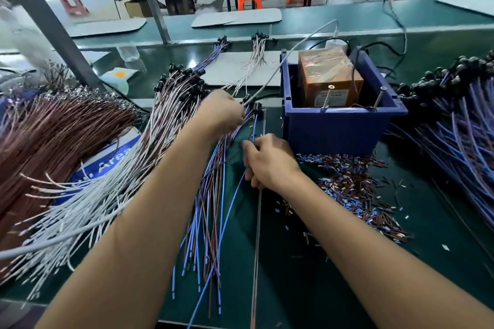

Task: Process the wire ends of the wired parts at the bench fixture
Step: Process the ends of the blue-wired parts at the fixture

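Left hand [223,112] grips wired parts bundle [211,195] near black heads; right hand [267,161] pinches single blue wire [230,211]; wire runs toward viewer along counter [307,275]; blue fixture bin [339,120] just right, nearer right hand.

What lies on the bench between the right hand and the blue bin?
In the head view, only a short strip of bare green mat separates the right hand from the blue bin.

Bright even overhead light, your view bows at the edges, upper left smeared by blur, glare on green bench top [171,83], soft shadows.
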Available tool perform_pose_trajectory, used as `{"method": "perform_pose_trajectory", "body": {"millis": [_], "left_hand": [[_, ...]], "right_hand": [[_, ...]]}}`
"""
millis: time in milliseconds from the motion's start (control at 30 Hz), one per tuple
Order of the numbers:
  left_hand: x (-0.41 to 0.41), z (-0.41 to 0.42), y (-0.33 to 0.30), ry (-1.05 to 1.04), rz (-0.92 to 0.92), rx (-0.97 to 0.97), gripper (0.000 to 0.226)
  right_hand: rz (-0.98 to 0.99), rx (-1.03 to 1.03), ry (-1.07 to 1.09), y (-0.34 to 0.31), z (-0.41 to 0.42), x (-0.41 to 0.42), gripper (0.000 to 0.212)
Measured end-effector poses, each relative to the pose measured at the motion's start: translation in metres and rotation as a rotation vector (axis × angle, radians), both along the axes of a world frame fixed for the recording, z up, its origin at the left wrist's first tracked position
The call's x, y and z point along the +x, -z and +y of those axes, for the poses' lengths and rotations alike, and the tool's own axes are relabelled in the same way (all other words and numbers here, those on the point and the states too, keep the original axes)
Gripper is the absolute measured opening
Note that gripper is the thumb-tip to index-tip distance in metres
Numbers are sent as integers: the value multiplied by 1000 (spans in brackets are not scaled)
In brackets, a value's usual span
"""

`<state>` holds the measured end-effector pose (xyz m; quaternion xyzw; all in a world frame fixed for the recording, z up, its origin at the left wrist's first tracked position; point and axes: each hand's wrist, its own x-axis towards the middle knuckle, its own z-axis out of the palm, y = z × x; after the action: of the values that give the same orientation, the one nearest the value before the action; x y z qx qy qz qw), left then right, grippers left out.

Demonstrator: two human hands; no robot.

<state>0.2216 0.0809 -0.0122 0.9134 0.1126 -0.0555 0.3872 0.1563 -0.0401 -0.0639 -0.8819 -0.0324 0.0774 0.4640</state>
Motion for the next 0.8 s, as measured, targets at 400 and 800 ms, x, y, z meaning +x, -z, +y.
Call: {"method": "perform_pose_trajectory", "body": {"millis": [400,800], "left_hand": [[-28,-35,17,86,-234,337,43],[-48,-55,-5,-184,-448,-507,46]], "right_hand": [[-159,123,48,8,-8,-13,41],[-132,329,-67,10,-15,-14,44]]}}
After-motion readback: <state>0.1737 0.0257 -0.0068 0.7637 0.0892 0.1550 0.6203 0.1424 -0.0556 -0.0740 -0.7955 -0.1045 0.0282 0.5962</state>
